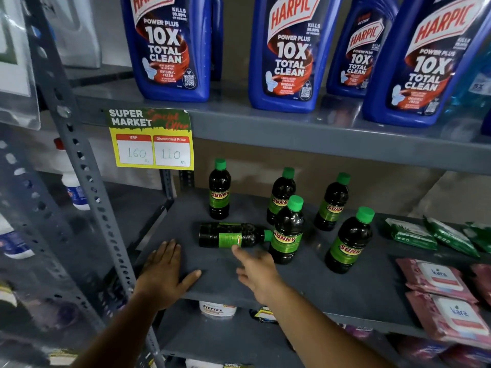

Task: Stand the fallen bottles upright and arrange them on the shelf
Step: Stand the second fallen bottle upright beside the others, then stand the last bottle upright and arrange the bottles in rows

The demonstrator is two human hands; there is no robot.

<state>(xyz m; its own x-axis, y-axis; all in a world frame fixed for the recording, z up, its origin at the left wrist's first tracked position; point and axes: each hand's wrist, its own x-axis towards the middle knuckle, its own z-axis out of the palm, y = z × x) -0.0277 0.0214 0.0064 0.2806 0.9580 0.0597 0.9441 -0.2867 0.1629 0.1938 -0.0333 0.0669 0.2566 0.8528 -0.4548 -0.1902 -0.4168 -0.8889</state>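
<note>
One dark bottle with a green label (pixel 233 235) lies on its side on the grey shelf (pixel 332 285), cap pointing right. Several matching green-capped bottles stand upright around it: one at the back left (pixel 219 189), one right beside the fallen bottle's cap (pixel 288 231), others behind and to the right (pixel 348 241). My left hand (pixel 163 272) rests flat on the shelf's front left, fingers spread, holding nothing. My right hand (pixel 256 270) hovers just in front of the fallen bottle, fingers apart, its fingertip close to the label.
Large blue cleaner bottles (pixel 287 54) fill the shelf above, whose edge carries a yellow price tag (pixel 151 140). Green packets (pixel 410 233) and pink wipe packs (pixel 438 280) lie on the right of the bottle shelf. A perforated grey upright (pixel 87 181) stands at left.
</note>
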